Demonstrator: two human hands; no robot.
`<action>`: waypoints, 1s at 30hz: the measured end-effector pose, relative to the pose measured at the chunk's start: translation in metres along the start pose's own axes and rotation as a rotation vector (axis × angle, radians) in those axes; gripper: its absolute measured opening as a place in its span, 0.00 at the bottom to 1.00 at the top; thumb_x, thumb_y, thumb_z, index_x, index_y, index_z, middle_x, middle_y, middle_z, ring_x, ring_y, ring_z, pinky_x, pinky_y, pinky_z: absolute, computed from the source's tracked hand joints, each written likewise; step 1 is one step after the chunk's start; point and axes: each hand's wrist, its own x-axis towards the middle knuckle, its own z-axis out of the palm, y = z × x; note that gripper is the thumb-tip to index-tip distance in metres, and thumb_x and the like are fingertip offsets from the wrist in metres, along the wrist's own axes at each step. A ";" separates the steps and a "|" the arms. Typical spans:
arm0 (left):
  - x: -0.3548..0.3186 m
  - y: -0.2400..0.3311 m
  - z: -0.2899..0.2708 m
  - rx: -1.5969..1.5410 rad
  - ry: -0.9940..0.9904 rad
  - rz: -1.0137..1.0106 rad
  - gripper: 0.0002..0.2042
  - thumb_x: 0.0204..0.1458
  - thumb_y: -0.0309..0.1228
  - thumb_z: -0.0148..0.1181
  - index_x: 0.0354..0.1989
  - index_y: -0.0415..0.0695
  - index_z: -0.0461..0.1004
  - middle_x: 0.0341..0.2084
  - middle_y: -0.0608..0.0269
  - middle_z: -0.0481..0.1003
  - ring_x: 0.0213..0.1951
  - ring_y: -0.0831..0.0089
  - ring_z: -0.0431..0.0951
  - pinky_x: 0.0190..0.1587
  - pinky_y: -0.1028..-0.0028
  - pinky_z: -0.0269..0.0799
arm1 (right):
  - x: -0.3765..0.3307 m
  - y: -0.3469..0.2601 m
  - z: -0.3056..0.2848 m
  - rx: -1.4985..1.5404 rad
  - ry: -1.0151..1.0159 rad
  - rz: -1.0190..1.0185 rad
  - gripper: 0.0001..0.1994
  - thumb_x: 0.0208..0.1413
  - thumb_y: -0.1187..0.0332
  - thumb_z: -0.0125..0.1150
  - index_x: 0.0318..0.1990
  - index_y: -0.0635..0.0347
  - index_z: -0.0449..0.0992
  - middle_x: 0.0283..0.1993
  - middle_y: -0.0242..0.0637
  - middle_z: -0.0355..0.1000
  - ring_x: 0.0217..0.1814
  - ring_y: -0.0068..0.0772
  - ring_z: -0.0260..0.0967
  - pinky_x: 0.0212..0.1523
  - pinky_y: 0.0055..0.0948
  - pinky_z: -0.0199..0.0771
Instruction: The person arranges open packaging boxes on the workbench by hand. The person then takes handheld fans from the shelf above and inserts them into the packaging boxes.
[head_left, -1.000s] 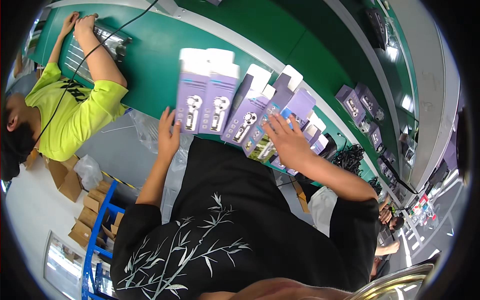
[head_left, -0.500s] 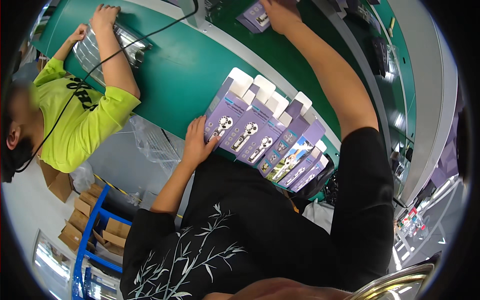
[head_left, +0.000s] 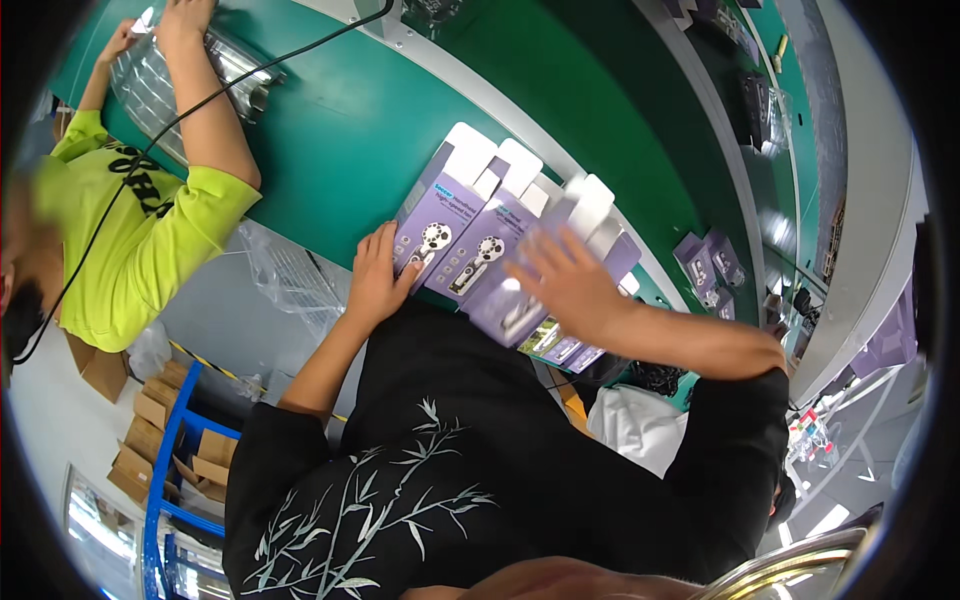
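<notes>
The right hand (head_left: 572,285) is back at a blurred fan carton (head_left: 500,298), grip unclear. Both hands now work together: left hand (head_left: 383,275) touches the end carton (head_left: 437,208), hold unclear.

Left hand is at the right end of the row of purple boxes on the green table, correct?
Wrong end: the head view shows the left hand at the left end of the row of purple boxes on the green table.

We had room over the green tabletop (head_left: 335,150) between the purple boxes (head_left: 485,222) and a co-worker's arm (head_left: 212,125); a black cable (head_left: 255,73) barred the far left.
</notes>
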 end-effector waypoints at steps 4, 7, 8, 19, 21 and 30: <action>-0.007 -0.003 0.000 0.010 0.001 -0.003 0.34 0.52 0.36 0.63 0.64 0.32 0.58 0.61 0.39 0.64 0.59 0.43 0.63 0.63 0.54 0.59 | 0.057 0.030 -0.028 0.777 -0.012 -0.054 0.24 0.51 0.78 0.59 0.58 0.59 0.73 0.55 0.47 0.72 0.63 0.53 0.66 0.65 0.45 0.64; -0.006 0.003 0.001 -0.013 0.033 -0.003 0.33 0.52 0.35 0.63 0.64 0.32 0.60 0.60 0.40 0.65 0.59 0.43 0.64 0.62 0.54 0.59 | 0.153 0.136 -0.027 0.365 0.497 0.180 0.20 0.51 0.76 0.55 0.54 0.60 0.76 0.54 0.49 0.74 0.55 0.51 0.72 0.54 0.45 0.73; -0.006 0.003 0.002 -0.041 0.048 0.001 0.32 0.52 0.36 0.63 0.63 0.32 0.60 0.59 0.40 0.66 0.59 0.43 0.64 0.62 0.54 0.59 | 0.180 0.180 -0.026 0.393 0.575 0.274 0.21 0.49 0.73 0.58 0.54 0.58 0.77 0.51 0.51 0.75 0.52 0.53 0.73 0.52 0.44 0.75; -0.045 -0.003 -0.014 -0.298 0.331 -0.137 0.23 0.44 0.25 0.71 0.52 0.38 0.75 0.50 0.49 0.73 0.53 0.55 0.74 0.55 0.65 0.70 | 0.242 0.257 -0.048 -0.321 0.037 0.224 0.13 0.49 0.70 0.58 0.43 0.55 0.82 0.42 0.39 0.80 0.58 0.47 0.69 0.66 0.45 0.59; -0.037 -0.002 -0.030 -0.323 0.385 -0.082 0.22 0.46 0.24 0.70 0.52 0.37 0.76 0.52 0.47 0.73 0.54 0.56 0.75 0.57 0.65 0.69 | 0.183 0.235 -0.060 -0.252 -0.040 0.230 0.13 0.49 0.69 0.60 0.42 0.55 0.82 0.42 0.40 0.80 0.59 0.46 0.68 0.67 0.44 0.58; 0.045 0.072 -0.054 -0.427 0.049 0.227 0.21 0.50 0.26 0.67 0.54 0.38 0.76 0.53 0.50 0.75 0.56 0.61 0.74 0.59 0.67 0.67 | 0.032 0.106 0.016 -0.087 0.544 0.058 0.12 0.39 0.70 0.63 0.36 0.57 0.82 0.34 0.33 0.74 0.51 0.36 0.66 0.63 0.39 0.61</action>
